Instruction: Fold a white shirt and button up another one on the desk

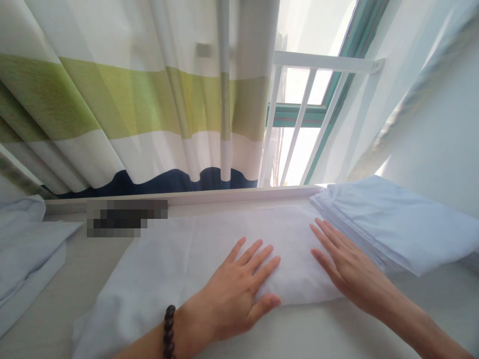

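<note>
A folded white cloth (157, 274) lies lengthwise over a pale tabletop. Flat on its middle rests my left hand (239, 284), fingers spread, with a dark bead bracelet on the wrist. My right hand (337, 254) lies at the cloth's right end, fingers stretched out and the thumb a little apart. Just beyond it, a stack of folded white cloth (396, 214) sits at the right, close to the right hand's fingers. Neither hand grasps anything.
More white fabric (30, 249) lies at the left edge. A dark, pixelated object (123, 217) sits by the table's raised back edge (224, 197). Behind hang white and green curtains (149, 99), beside a window with a white railing (325, 61).
</note>
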Demonstrator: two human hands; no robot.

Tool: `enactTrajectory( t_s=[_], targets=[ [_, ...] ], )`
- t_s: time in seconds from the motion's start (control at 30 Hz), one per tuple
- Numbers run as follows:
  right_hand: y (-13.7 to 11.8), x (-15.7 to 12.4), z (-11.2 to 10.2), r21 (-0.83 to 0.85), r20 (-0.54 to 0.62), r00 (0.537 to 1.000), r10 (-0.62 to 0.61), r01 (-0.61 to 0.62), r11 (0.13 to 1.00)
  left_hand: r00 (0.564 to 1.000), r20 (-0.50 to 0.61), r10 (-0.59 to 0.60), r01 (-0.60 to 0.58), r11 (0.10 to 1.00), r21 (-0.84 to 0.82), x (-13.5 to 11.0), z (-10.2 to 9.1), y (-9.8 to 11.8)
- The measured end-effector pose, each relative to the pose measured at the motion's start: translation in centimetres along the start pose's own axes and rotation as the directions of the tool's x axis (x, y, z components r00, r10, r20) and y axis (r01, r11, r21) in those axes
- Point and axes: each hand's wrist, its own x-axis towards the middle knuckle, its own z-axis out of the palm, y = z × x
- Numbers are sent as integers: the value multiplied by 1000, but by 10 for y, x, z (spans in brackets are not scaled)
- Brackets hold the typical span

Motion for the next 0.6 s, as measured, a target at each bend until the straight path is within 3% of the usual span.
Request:
enactTrajectory(
  t_s=[0.13, 0.23, 0.33, 0.4, 0.6],
  targets=[
    [-37, 15, 2, 79, 51, 975, -216, 211, 974, 996, -84, 24, -17, 996, 85, -9, 19, -2],
    [-42, 8, 9, 183, 80, 898, -432, 413, 892, 960, -265, 84, -40, 985, 168, -33, 25, -11],
    [-37, -2, 12, 270, 94, 808, -582, 542, 796, 942, -278, 186, -125, 967, 222, -54, 23, -17],
    [-34, -4, 12, 305, 129, 779, -614, 558, 772, 954, -204, 220, -176, 961, 215, -61, 20, -21],
    [-29, 9, 14, 401, 201, 801, -564, 459, 793, 971, -133, 200, -198, 980, 31, -64, 18, -30]
  ],
)
